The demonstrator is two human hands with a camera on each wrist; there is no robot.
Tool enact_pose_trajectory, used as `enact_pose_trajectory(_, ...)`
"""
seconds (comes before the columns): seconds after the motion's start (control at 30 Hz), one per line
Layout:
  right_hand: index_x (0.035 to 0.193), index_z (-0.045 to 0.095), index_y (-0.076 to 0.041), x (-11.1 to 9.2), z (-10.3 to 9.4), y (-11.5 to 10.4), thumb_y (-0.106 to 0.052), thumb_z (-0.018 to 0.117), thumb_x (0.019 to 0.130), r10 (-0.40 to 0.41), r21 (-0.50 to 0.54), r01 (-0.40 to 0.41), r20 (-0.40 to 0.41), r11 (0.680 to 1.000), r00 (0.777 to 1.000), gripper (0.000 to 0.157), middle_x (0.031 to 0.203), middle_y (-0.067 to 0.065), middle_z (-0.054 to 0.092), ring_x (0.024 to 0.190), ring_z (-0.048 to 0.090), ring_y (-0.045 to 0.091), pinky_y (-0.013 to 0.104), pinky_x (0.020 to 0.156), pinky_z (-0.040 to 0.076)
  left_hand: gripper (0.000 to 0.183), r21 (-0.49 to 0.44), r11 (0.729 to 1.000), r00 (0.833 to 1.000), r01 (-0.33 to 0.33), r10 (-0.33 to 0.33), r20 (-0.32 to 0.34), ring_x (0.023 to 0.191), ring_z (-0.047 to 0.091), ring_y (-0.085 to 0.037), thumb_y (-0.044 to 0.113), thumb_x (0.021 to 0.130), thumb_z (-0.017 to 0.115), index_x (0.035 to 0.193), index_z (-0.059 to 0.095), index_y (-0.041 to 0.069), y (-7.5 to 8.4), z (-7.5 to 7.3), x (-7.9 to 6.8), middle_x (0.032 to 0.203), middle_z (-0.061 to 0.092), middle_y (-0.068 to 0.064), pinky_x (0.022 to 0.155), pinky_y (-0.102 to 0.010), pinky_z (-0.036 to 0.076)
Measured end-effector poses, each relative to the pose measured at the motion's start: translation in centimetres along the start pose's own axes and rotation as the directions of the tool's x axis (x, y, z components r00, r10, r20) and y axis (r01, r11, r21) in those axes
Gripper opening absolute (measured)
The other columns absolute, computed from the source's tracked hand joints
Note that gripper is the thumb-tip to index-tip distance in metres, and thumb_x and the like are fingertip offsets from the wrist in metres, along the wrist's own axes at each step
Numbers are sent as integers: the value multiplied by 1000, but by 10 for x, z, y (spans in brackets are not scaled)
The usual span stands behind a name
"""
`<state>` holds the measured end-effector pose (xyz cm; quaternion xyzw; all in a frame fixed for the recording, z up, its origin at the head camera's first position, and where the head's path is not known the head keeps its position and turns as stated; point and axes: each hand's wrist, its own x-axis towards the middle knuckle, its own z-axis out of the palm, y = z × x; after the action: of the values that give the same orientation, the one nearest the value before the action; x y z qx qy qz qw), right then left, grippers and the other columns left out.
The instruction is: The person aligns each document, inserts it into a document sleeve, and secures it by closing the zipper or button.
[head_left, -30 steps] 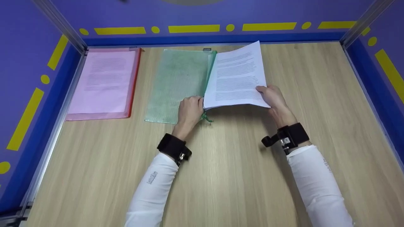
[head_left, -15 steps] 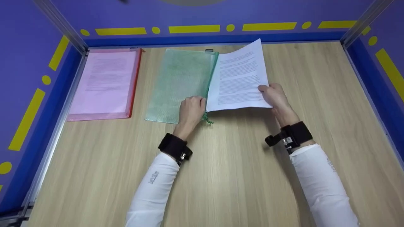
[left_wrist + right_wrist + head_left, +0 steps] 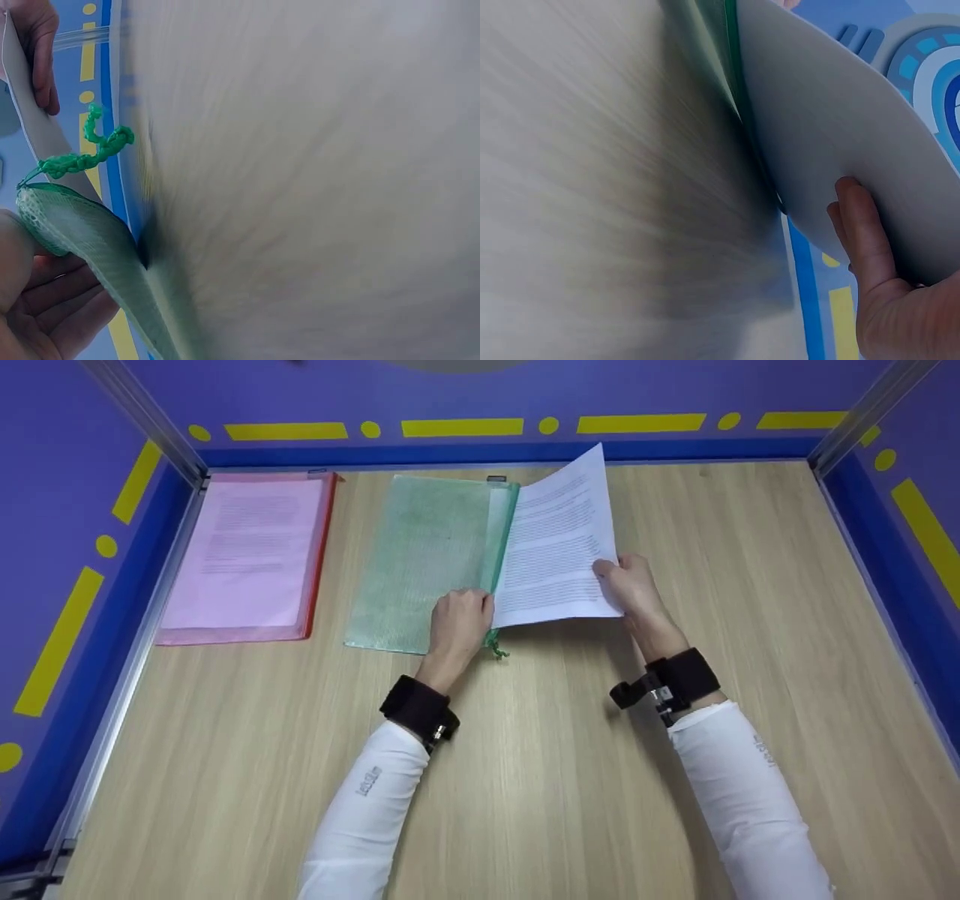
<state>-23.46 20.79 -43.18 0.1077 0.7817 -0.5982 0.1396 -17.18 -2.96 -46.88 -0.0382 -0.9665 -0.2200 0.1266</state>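
A translucent green mesh zipper pouch [image 3: 420, 562] lies on the table, its open edge facing right. My left hand [image 3: 459, 626] grips the pouch's lower right corner; in the left wrist view the thumb and fingers are around the mesh edge, beside a green braided cord [image 3: 86, 159]. Printed paper [image 3: 559, 540] slants up to the right, with its left margin inside the pouch mouth. At the paper's right edge, my right hand [image 3: 634, 589] pinches it, thumb on the printed face and fingers [image 3: 862, 225] behind. How many sheets there are, I cannot tell.
To the left lies a pink pouch [image 3: 244, 555] with a red edge and printed paper inside. Blue panels [image 3: 480, 405] with yellow marks wall the wooden table [image 3: 525, 780] at the back and both sides.
The paper and my right hand first shifted slightly right, then left toward the pouch. A white strip of paper now shows through the mesh by the opening. My left hand keeps its grip.
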Motion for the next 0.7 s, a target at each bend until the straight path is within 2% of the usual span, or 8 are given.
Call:
enact_pose_trajectory(0.1,134,53,7,1,6,2,-16,45,100,3,26,-3,13,1000,1000,42,85,-2,67,72,65,7,20,63,52,37,-12,1000,1000,-6,6,-2,58,39,-11,16,99,56,67,66,2,2,2,0,60,51,1,51,-31,42)
enact_pose_trajectory(0.37,140,49,2,3,21,9,-22,46,102,3,74,-8,66,997,998,44,99,2,67,82,66,9,21,70,53,36,-12,1000,999,-29,29,-15,56,39,-11,15,99,57,66,65,2,5,4,1,60,61,-5,50,-32,44)
enact_pose_trajectory(0.53,141,49,-1,8,16,10,-22,49,101,-4,77,3,12,997,1000,45,107,5,66,85,63,10,20,71,51,35,-22,999,1000,-26,26,-10,57,41,-12,15,99,57,67,66,1,6,4,2,61,63,-6,52,-34,46)
enact_pose_trajectory(0.7,146,45,1,11,4,10,-12,46,98,12,25,-13,47,1000,999,50,127,16,63,94,62,12,19,73,51,38,-38,999,1000,-15,15,2,58,38,-12,15,99,56,63,60,3,6,6,2,59,50,1,52,-32,42)
